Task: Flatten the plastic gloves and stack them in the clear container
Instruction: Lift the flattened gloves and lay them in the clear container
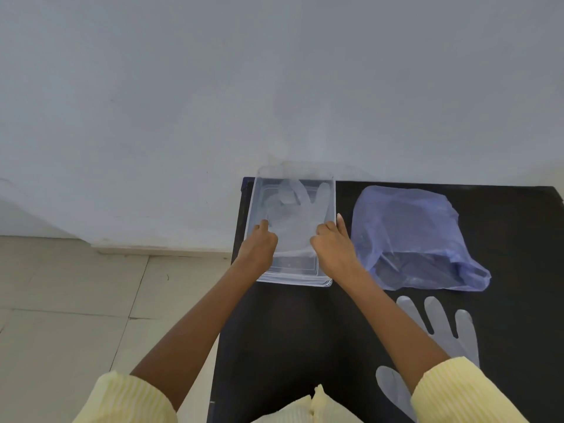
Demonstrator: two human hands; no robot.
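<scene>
Both hands are down in the clear container [331, 230], which sits at the far left corner of the black table [290, 331], right up against the pale wall [213, 87]. Inside it there's a see-through plastic glove [294, 218] lying flat with its fingers pointing away toward the wall. The left hand [259, 244] is curled with its fingertips on the glove's left edge, and the right hand [332, 239] is curled the same way on the right edge, with one finger sticking out straight along the container's right wall. Honestly can't tell whether they're pinching the plastic or just pressing it down, it's too thin and clear to see. Just beside the container on the right is a crumpled blue plastic bag [406, 233] with something dark showing through its lower part. Closer to the person, on the right side of the table, another clear glove [439, 322] is spread out flat with its fingers pointing up toward the bag, partly covered by the right forearm. Both arms have pale yellow ribbed sleeves [131, 398] pushed up. Off the left side of the table you can see beige floor tiles [76, 300].
</scene>
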